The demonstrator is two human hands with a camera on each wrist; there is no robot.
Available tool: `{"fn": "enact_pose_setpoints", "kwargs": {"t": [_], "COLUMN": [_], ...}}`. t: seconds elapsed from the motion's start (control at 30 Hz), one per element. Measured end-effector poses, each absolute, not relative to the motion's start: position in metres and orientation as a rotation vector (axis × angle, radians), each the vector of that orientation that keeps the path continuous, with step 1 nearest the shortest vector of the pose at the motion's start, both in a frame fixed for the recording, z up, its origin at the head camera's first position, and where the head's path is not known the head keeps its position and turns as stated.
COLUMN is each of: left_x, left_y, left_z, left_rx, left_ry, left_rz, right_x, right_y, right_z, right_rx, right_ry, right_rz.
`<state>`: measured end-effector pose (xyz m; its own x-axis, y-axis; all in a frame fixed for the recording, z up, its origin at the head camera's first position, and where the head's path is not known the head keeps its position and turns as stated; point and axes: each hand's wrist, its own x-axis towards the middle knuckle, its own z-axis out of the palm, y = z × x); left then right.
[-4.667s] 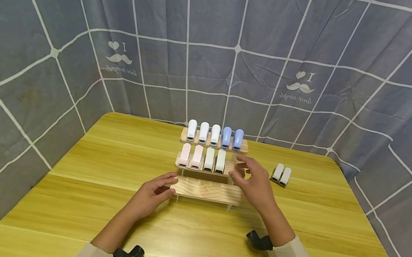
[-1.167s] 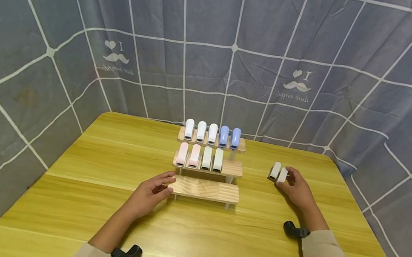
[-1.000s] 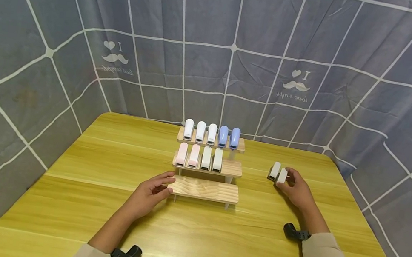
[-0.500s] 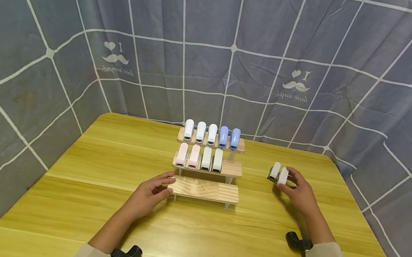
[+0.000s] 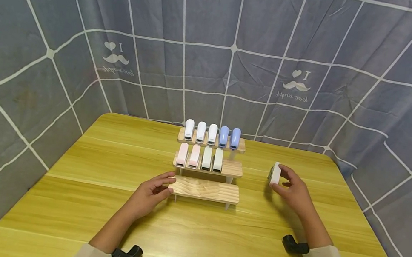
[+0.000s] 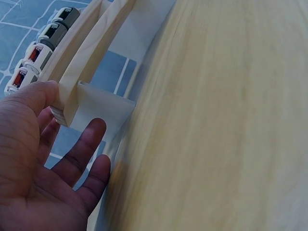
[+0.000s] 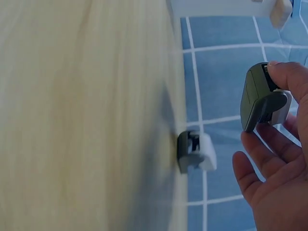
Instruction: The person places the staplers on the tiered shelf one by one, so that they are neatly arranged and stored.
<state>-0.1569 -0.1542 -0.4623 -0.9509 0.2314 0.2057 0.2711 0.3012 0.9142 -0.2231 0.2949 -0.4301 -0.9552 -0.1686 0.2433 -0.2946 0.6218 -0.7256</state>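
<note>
In the head view my left hand point(image 5: 148, 198) holds the left end of the lowest board of a tiered wooden stand point(image 5: 204, 189), thumb in front and index finger behind. The left wrist view shows the other fingers spread below it. My right hand point(image 5: 293, 194) pinches a small white stapler point(image 5: 275, 174) above the table, right of the stand. Its dark grey base point(image 7: 257, 91) shows in the right wrist view. A second stapler point(image 7: 196, 150) stands on the table below, hidden behind the held one in the head view.
White staplers point(image 5: 201, 131) and blue staplers point(image 5: 229, 138) line the top tier. Pink staplers point(image 5: 188, 155) and pale green staplers point(image 5: 212, 159) stand on the middle tier, with bare wood at its right end. A grey curtain point(image 5: 213, 69) surrounds the wooden table point(image 5: 192, 238).
My right hand went from beside the middle tier to the two loose staplers, gripped the right one, and has lifted it and moved it left. My left hand has stayed at the board's end.
</note>
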Motion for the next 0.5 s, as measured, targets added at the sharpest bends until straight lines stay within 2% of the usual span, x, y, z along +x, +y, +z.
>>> {"fn": "enact_pose_setpoints", "kwargs": {"t": [0.5], "left_x": [-0.156], "left_y": [-0.154], "left_z": [-0.461], "left_rx": [-0.482], "left_ry": [-2.495], "left_rz": [-1.805], "right_x": [-0.216], "right_y": [0.262], "right_z": [-0.407], "right_rx": [0.511], "right_ry": [-2.638], "right_rz": [1.251]}}
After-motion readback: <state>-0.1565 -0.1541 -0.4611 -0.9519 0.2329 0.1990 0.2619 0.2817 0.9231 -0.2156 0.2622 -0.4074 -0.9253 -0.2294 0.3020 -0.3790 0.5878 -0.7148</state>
